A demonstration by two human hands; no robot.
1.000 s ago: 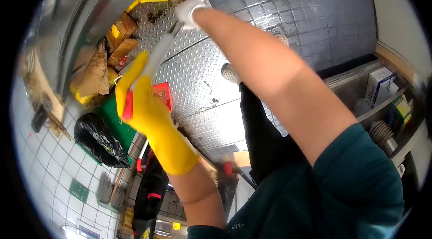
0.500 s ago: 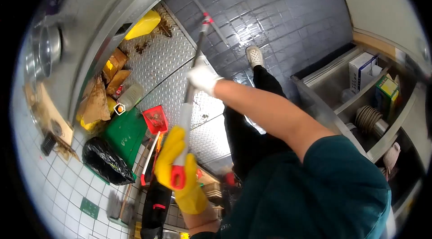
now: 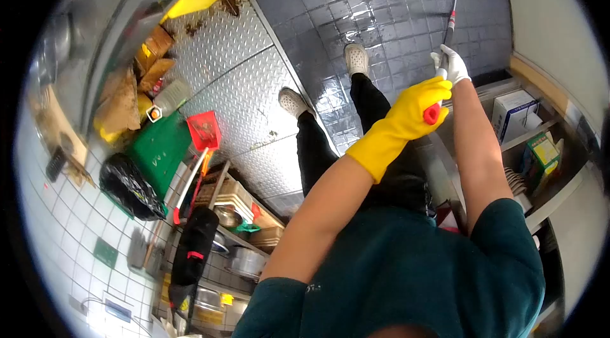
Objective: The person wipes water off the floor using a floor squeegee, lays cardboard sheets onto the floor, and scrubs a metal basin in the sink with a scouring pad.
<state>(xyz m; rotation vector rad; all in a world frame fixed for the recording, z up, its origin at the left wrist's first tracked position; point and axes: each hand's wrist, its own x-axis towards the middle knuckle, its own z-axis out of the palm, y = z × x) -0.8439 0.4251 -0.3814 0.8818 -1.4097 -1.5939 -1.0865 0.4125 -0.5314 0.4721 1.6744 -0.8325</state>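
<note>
A floor squeegee (image 3: 450, 33) with a grey shaft, a red handle end and a thin blade reaches away over the wet dark tiles. My left hand (image 3: 416, 106), in a yellow rubber glove, is closed round the grip, with the red end showing by the fingers. Just beyond it my right hand (image 3: 454, 64), in a white glove, wraps the shaft. The squeegee's head is seen nearly edge-on near the far right wall.
Metal tread plates (image 3: 235, 77) border the tiled floor (image 3: 394, 7). A red dustpan (image 3: 203, 130), a green bin (image 3: 159, 153) with a black bag and cardboard pieces (image 3: 124, 99) stand at left. An open drawer unit (image 3: 489, 99) with boxes is close by my right arm.
Both hands have swung the squeegee from the left, over the tread plates, to the right beside the drawers. My left shoe has come into view on the plates.
</note>
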